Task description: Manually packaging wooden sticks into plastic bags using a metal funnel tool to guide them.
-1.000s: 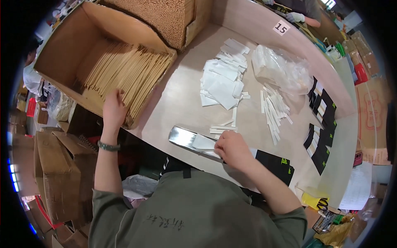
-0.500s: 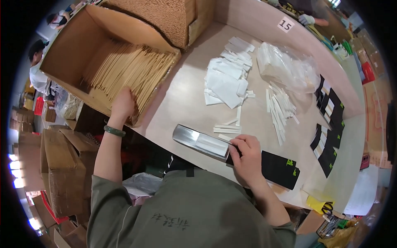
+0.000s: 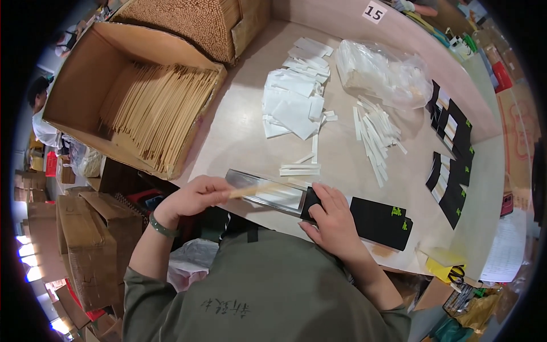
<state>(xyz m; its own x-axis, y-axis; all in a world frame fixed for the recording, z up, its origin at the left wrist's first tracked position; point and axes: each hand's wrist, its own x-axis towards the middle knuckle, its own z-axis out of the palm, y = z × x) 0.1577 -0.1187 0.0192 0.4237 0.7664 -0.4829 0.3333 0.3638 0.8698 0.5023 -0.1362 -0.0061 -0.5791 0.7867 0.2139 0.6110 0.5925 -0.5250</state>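
Observation:
My left hand is closed round a pair of wooden chopsticks, smeared by motion, their tips pointing right over a shiny metal trough. White paper strips lie inside the trough. At its right end a black paper sleeve fits against the trough's mouth, pinched by my right hand. More black sleeves with yellow-green print are stacked just right of that hand. Left of the table's middle, a cardboard box tilts toward me, holding many loose chopsticks.
Behind it stands another carton packed with stick ends. White paper slips, narrow white strips and a clear plastic bag lie beyond the trough. Filled black sleeves rest at the right, near the table's raised wall.
My left hand has come out of the cardboard box toward me, bringing chopsticks to the trough's left end. My right hand now holds a black sleeve up to the trough's right end.

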